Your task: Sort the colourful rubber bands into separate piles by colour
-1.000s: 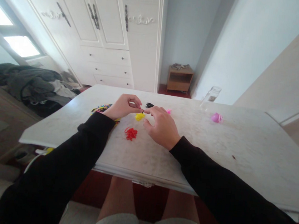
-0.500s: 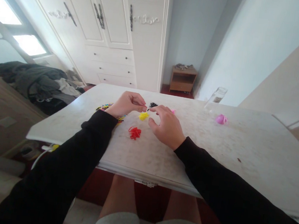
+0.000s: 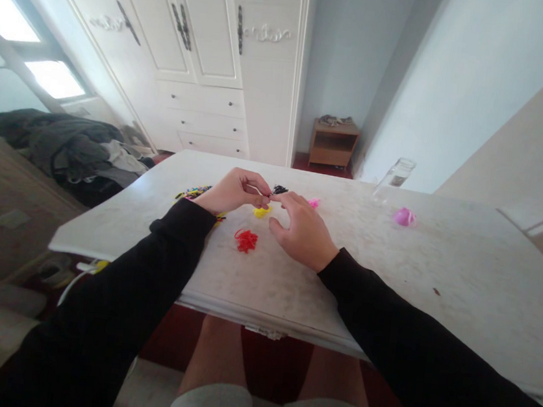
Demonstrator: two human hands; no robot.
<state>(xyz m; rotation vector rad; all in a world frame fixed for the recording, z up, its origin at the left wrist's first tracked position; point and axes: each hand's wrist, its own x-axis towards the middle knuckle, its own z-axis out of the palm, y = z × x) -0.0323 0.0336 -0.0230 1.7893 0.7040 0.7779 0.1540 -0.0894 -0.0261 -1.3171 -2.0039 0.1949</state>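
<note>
My left hand (image 3: 239, 192) has thumb and forefinger pinched together; whatever lies between the tips is too small to make out. Against those tips rests the forefinger of my right hand (image 3: 306, 232), its thumb held well apart. Just below the fingertips is a small pile of yellow bands (image 3: 261, 213), partly covered by my left hand. A black pile (image 3: 279, 190) lies right behind the fingers. Closer to me sits a red pile of thin bands (image 3: 246, 240). A bit of pink (image 3: 313, 203) shows past my right hand. Under my left wrist spreads a mixed-colour pile (image 3: 193, 191).
A clear glass bottle (image 3: 394, 179) stands toward the far right of the white table (image 3: 441, 262), with a purple rounded object (image 3: 404, 217) near it. Beyond the table are a white wardrobe (image 3: 267, 111) and a small wooden cabinet (image 3: 333, 145). Dark clothes (image 3: 62, 147) are heaped at left.
My left fingertips have shifted slightly right and up to meet the right forefinger, covering more of the yellow pile. The view has shifted slightly.
</note>
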